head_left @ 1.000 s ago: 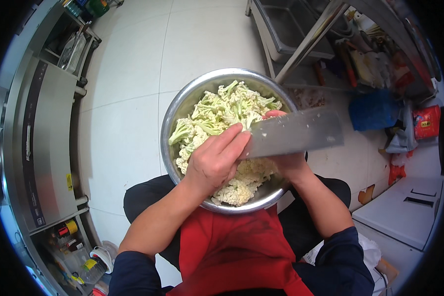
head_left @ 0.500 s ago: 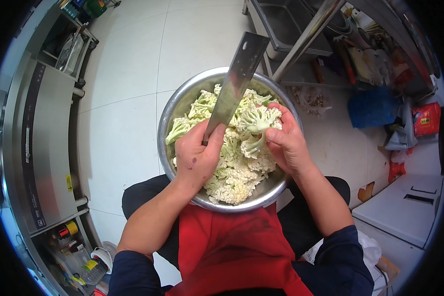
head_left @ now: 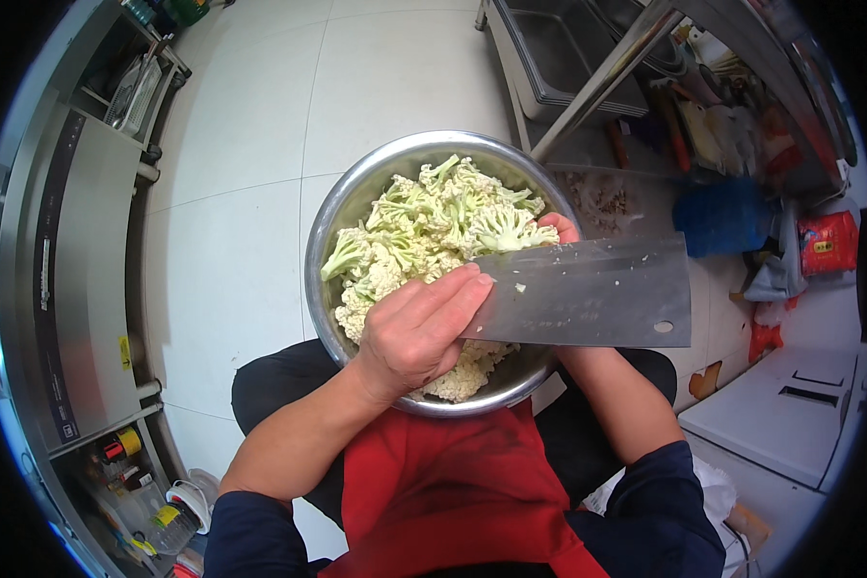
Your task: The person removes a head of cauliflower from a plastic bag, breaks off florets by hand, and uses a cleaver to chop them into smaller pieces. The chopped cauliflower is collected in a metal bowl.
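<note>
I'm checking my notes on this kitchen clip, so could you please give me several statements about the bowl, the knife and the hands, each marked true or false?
1. The metal bowl holds cauliflower florets. True.
2. The cleaver blade lies broadside to the camera, across the bowl's right rim. True.
3. The left hand rests on the floor. False: its fingers touch the flat of the blade near its left end, above the bowl.
4. The bowl stands on a steel table. False: it sits on the person's lap, above the red apron.
5. The right hand is fully visible. False: the blade hides most of it; only fingertips show above, so its grip cannot be judged.
</note>
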A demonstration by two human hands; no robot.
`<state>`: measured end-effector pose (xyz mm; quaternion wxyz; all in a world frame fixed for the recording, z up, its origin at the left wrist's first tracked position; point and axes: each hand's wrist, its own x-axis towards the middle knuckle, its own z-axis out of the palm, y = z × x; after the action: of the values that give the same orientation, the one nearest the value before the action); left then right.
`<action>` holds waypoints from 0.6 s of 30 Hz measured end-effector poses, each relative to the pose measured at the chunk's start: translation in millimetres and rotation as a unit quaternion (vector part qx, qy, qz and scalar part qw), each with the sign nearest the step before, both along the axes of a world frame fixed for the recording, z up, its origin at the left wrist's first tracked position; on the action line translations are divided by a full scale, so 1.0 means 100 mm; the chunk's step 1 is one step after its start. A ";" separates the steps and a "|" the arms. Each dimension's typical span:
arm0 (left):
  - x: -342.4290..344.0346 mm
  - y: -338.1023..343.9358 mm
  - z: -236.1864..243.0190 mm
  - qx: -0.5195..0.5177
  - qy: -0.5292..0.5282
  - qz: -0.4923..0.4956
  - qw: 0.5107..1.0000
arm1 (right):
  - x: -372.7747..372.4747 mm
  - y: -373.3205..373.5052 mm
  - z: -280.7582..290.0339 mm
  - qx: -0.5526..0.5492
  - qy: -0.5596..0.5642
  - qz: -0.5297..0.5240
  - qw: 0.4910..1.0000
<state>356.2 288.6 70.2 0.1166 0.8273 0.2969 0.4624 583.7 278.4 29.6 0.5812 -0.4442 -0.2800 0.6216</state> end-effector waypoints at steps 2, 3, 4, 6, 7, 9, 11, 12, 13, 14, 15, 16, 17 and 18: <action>0.00 0.00 -0.02 0.001 -0.002 0.006 1.000 | 0.00 -0.02 -0.01 0.000 0.002 -0.002 1.000; 0.00 -0.01 -0.02 0.002 -0.003 0.009 1.000 | -0.01 -0.02 0.00 0.004 -0.002 -0.002 1.000; 0.00 -0.01 -0.02 0.004 0.006 0.014 1.000 | -0.02 -0.03 0.02 0.007 -0.006 -0.002 1.000; 0.00 -0.04 -0.01 0.008 0.022 0.024 0.999 | -0.03 -0.04 0.04 0.005 -0.017 -0.004 1.000; 0.00 -0.05 0.00 -0.001 0.028 0.025 0.999 | -0.02 -0.05 0.04 0.000 -0.024 -0.006 1.000; -0.02 -0.07 0.03 -0.020 0.040 0.027 0.999 | 0.01 -0.04 0.00 0.013 -0.010 -0.008 1.000; -0.01 -0.05 0.00 -0.012 0.025 0.028 0.999 | 0.04 -0.02 -0.09 0.050 0.031 -0.009 0.998; 0.00 -0.04 -0.01 -0.007 0.018 0.029 0.999 | 0.06 -0.03 -0.11 0.051 0.035 -0.012 0.998; 0.00 -0.04 -0.02 -0.006 0.016 0.032 0.999 | 0.06 -0.03 -0.11 0.052 0.039 -0.013 0.998; 0.00 -0.04 -0.02 -0.004 0.015 0.035 0.999 | 0.06 -0.03 -0.10 0.052 0.043 -0.015 0.998; 0.00 -0.04 -0.02 -0.003 0.013 0.038 0.999 | 0.06 -0.03 -0.11 0.063 0.017 -0.017 0.998; 0.00 -0.04 -0.01 -0.013 0.014 0.033 0.999 | 0.05 -0.04 -0.13 0.074 -0.010 -0.018 0.997; 0.00 -0.05 0.01 -0.024 0.014 0.027 0.999 | 0.05 -0.04 -0.14 0.086 -0.036 -0.019 0.995; -0.01 -0.05 0.03 -0.034 0.015 0.022 0.999 | 0.04 -0.04 -0.14 0.088 -0.023 -0.022 0.996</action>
<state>355.6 283.2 73.0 0.1302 0.8230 0.3322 0.4419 587.6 274.1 15.8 0.6248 -0.4120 -0.3373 0.5711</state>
